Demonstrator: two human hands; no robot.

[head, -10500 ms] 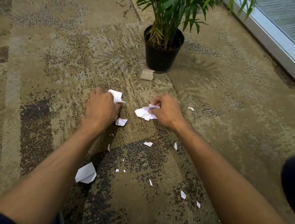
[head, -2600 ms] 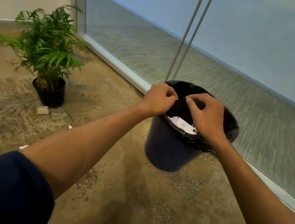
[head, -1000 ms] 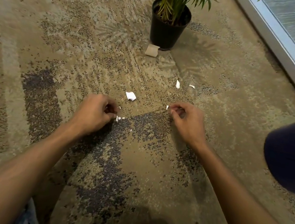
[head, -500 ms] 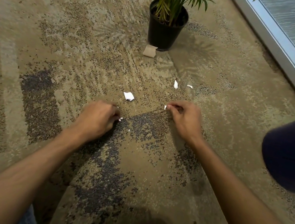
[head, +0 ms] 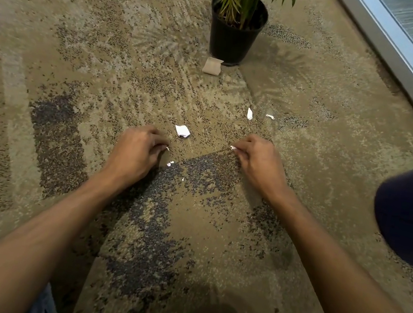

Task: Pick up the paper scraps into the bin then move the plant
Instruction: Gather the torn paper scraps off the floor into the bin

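Carpet runs bare across the left side up to the left hand, which is low over the floor with fingers curled, pinching a tiny paper bit. Just right of it lie two small scraps, and a larger crumpled scrap sits a little farther off, between the hands. The right hand pinches another white bit. Beyond it, two more scraps lie apart from each other. Far centre stands the potted plant, with a tan card touching its base. The window frame bounds the far right.
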